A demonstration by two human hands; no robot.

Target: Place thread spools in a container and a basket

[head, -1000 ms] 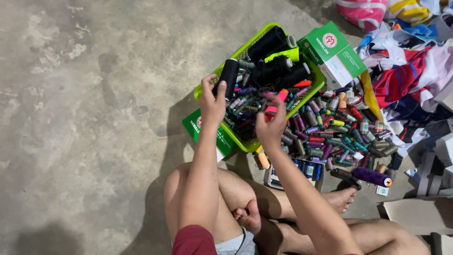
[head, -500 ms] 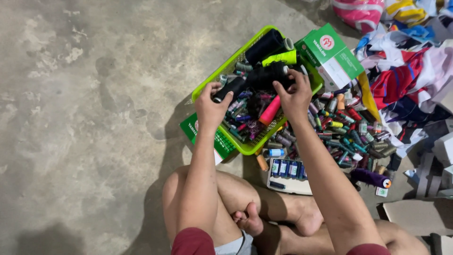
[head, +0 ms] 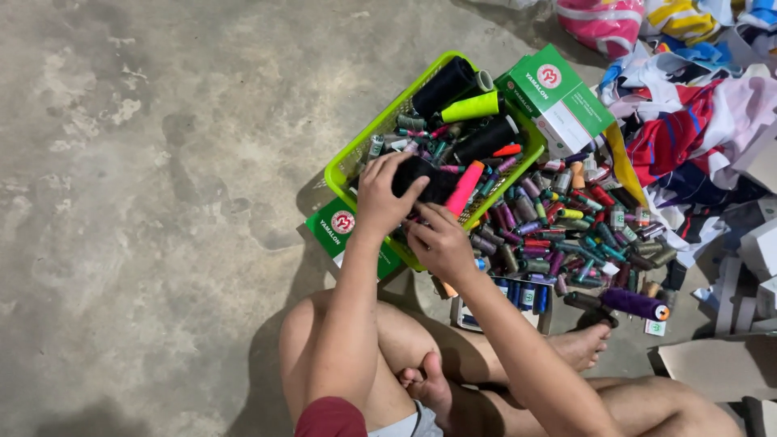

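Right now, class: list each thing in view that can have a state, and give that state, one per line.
Left hand: gripping the black spool.
Right hand: by the spool, grip unclear.
Black spool: held over the basket.
Green basket: full of spools.
Green box: closed.
Purple spool: lying on the floor.

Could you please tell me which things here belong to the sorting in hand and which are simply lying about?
In hand: left hand gripping black thread spool; right hand beside it; green basket; pink spool.

Lying about: green box; fabric pile; loose spools on floor; purple spool.
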